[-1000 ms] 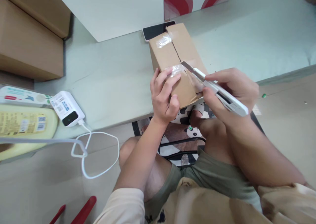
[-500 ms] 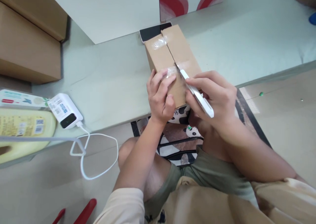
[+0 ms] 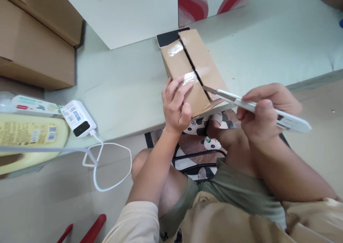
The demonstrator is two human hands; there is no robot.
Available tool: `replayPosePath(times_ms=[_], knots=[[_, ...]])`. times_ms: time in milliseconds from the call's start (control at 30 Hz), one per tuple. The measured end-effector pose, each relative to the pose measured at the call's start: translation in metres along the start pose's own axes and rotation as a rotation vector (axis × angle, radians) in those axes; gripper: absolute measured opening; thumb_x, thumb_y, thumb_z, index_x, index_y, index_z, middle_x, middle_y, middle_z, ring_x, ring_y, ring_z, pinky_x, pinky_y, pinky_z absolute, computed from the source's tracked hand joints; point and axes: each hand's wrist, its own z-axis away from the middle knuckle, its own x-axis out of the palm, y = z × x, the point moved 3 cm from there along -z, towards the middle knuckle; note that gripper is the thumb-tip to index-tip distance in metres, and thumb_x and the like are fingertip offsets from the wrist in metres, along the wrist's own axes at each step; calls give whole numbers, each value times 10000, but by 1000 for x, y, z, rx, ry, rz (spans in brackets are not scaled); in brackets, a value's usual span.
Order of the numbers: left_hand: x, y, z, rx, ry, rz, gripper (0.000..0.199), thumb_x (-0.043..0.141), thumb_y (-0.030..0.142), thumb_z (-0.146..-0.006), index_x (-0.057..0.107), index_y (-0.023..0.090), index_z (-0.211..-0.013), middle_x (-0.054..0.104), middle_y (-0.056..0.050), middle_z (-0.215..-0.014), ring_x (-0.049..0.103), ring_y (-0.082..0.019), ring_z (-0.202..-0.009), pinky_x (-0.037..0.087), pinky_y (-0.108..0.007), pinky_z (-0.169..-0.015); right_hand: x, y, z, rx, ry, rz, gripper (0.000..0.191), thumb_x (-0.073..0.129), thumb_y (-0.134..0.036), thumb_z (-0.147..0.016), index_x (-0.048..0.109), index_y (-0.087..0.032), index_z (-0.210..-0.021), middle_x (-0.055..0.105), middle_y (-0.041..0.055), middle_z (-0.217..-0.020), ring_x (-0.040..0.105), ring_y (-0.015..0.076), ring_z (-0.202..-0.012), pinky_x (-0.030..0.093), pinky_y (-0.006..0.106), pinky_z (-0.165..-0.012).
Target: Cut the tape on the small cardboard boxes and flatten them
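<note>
A small brown cardboard box (image 3: 198, 96) stands on the table, its two top flaps parted by a dark gap, with pieces of clear tape (image 3: 175, 49) on the left flap. Spread over that flap and the box's near left side is my left hand (image 3: 177, 105), steadying the box. My right hand (image 3: 268, 109) grips a white utility knife (image 3: 293, 121) to the right of the box. The knife's extended blade tip touches the gap near the box's near end.
A dark-screened phone (image 3: 169, 37) lies behind the box, before a large white box (image 3: 128, 14). Brown cartons (image 3: 37, 50) are at the left. A white device (image 3: 77, 118) with a looped cable and a yellow bottle (image 3: 32, 135) sit at the table's left edge.
My right hand has moved right and turned the knife flatter, its tip now nearer the box's front end. The gap between the flaps has widened. My left hand remains on the box.
</note>
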Motion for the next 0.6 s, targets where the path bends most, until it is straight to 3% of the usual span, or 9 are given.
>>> replayPosePath(times_ms=[100, 167, 267, 333, 400, 500, 600], knots=[[-1, -3, 1, 15, 15, 7, 563, 235, 553, -1006, 614, 248, -1289, 577, -100, -1414, 516, -301, -1361, 351, -497, -1203, -5, 3, -4, -180, 325, -119, 350, 631, -541, -888, 620, -247, -697, 469, -38, -456, 416, 112, -314, 249, 270, -299], [-2, -5, 2, 4, 7, 10, 574, 236, 578, -1004, 616, 250, -1281, 577, -103, -1413, 510, -303, -1366, 352, -496, -1201, -7, 10, -9, -223, 403, -116, 292, 667, -500, -874, 632, -249, -728, 467, -43, -480, 430, 106, -311, 234, 261, -283], [-8, -11, 1, -12, 6, 43, 566, 265, 605, -995, 636, 258, -1245, 592, -99, -1386, 523, -305, -1347, 388, -507, -1174, -6, 31, -19, -144, 269, -33, 153, 695, -422, -883, 668, -273, -904, 620, -19, -629, 569, 124, -436, 348, 256, -342], [-16, -19, -1, -33, 6, 103, 540, 318, 629, -977, 656, 272, -1200, 610, -90, -1354, 541, -303, -1327, 426, -510, -1145, -4, 48, -21, -14, 132, 17, 186, 662, -416, -920, 654, -291, -1057, 735, 26, -837, 658, 143, -574, 436, 267, -430], [-27, -30, -4, -104, -1, 176, 521, 396, 675, -938, 675, 288, -1149, 627, -78, -1330, 550, -303, -1322, 449, -506, -1128, -2, 64, -20, 118, 40, 39, 253, 585, -449, -968, 599, -299, -1172, 753, 58, -1022, 707, 157, -694, 493, 281, -512], [-46, -52, -5, -320, 101, 299, 499, 574, 711, -830, 691, 276, -1045, 641, -68, -1310, 569, -304, -1305, 468, -473, -1104, 2, 80, -16, 201, -51, 39, 249, 483, -469, -1010, 562, -272, -1140, 741, 60, -1060, 735, 181, -844, 562, 324, -670], [-59, -74, 1, -624, 250, 440, 514, 615, 726, -784, 676, 245, -955, 694, -74, -1135, 649, -269, -1134, 545, -384, -901, 6, 90, -10, 203, -154, 106, 202, 528, -432, -982, 559, -257, -1077, 720, 40, -1033, 706, 191, -921, 568, 379, -822]])
